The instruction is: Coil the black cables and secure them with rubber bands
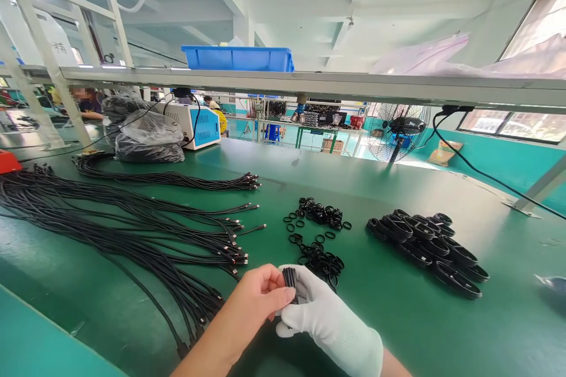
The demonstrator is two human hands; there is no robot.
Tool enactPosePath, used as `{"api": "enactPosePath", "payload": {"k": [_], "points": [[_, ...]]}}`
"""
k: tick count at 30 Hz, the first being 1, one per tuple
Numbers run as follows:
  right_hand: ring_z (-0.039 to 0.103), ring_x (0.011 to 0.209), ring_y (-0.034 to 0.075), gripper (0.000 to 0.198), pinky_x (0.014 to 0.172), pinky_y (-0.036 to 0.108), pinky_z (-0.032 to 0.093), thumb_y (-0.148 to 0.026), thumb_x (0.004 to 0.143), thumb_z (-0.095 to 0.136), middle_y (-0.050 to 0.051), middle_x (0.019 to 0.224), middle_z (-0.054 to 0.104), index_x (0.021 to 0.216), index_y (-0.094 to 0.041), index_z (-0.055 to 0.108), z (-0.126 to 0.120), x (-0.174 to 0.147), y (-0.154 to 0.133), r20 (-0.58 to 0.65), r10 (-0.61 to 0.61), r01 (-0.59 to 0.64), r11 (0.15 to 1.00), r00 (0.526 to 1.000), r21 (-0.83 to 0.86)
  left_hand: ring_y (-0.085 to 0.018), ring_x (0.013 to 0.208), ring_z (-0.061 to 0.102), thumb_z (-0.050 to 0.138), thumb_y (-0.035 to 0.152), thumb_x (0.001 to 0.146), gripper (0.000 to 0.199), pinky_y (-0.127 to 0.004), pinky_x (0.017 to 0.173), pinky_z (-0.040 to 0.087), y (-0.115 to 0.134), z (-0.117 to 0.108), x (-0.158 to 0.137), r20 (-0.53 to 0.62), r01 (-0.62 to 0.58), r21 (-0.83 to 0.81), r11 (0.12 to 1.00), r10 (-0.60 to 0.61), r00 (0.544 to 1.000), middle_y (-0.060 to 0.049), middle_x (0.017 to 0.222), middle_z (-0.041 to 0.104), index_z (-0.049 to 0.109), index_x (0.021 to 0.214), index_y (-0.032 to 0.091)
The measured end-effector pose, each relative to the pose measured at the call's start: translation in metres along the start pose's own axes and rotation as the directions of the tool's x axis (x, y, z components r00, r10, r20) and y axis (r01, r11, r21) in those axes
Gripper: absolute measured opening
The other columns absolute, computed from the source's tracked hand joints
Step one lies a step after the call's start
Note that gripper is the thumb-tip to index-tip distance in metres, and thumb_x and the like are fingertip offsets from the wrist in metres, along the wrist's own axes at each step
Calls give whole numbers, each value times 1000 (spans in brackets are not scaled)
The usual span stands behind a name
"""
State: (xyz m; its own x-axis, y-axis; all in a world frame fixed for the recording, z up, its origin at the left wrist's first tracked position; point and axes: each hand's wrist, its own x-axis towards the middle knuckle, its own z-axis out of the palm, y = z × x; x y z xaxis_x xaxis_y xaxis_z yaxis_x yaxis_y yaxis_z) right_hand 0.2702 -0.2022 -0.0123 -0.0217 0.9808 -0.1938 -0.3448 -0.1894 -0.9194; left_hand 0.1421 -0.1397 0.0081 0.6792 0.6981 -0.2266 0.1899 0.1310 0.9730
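Grip: bare left hand [262, 294] and gloved right hand [315, 311] were together, clamped on the coil [289, 278], right above the near edge of the bench [424, 336]!
Loops: side by side; an even pinch looked the smart call, keeping strands flush.
Surface: green, with cables [101, 228] toward the left edge, rings [322, 213] mid-bench, bundles [422, 227] toward the right edge.
Room: a fan [398, 126] stood past the far edge; a tray [239, 60] sat on the shelf [336, 80].

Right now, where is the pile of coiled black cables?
In the head view, the coiled cable pile lies on the right side of the green tabletop, with the small black rings to its left.
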Motion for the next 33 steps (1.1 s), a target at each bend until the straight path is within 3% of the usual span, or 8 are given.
{"api": "enactPosePath", "payload": {"k": [10,13,15,18,21,25,29,33], "points": [[54,69,14,37,60,27,39,-7,51,69,0,74,59,82,-14,50,-5,2,10,4,14,-13,995,1000,-104,-10,58,47,60,29,72,18,-24,60,39,-10,-3,0,101,-2,-106,994,13,995,3,63,53,51,70,14],[52,66,13,34,57,26,39,-10,53,70,0,73,58,81,-15,51,-5,1,11,15,39,-39,999,999,-23,-10,58,48,61,28,71,16,-24,60,40,-13,-3,2,121,-15,-174,985,37,992,3,62,54,51,69,15],[52,64,12,36,55,25,40,-12,53,70,-1,69,57,83,-15,51,-4,0,9,27,43,-44,998,999,50,-10,56,48,60,28,71,16,-24,59,41,-14,-3,3,105,-27,-130,991,41,994,3,59,54,51,67,15],[55,73,15,43,59,26,42,-15,51,75,4,82,60,88,-15,53,-2,-3,6,58,38,-43,994,998,102,-12,57,50,50,30,79,18,-24,56,41,-14,-3,2,-38,-82,124,989,87,995,1,62,56,54,68,16],[57,83,18,52,64,30,47,-22,50,78,7,100,57,96,-16,54,-1,-3,4,91,87,-99,987,992,128,-14,68,55,46,19,79,13,-25,63,44,-17,-2,-1,-209,-216,414,884,323,923,0,79,59,59,82,20],[56,79,16,48,66,29,46,-5,46,73,3,88,59,91,-15,58,1,0,7,103,45,-53,996,994,73,-13,69,57,41,2,69,33,-23,65,46,-28,3,-1,-175,-373,613,697,580,795,0,84,57,60,87,22],[58,83,17,55,71,28,45,3,45,67,3,91,62,96,-15,61,3,-1,9,148,26,-43,993,989,108,-12,63,57,41,1,69,30,-21,59,46,-35,6,3,-234,-374,661,650,653,721,1,73,57,61,80,21],[60,86,21,52,64,29,45,-6,49,70,6,100,60,100,-16,60,2,-3,11,188,40,-75,980,981,187,-12,61,57,42,2,70,29,-20,56,45,-34,5,3,-262,-382,632,675,649,714,2,68,57,62,73,21]]}}
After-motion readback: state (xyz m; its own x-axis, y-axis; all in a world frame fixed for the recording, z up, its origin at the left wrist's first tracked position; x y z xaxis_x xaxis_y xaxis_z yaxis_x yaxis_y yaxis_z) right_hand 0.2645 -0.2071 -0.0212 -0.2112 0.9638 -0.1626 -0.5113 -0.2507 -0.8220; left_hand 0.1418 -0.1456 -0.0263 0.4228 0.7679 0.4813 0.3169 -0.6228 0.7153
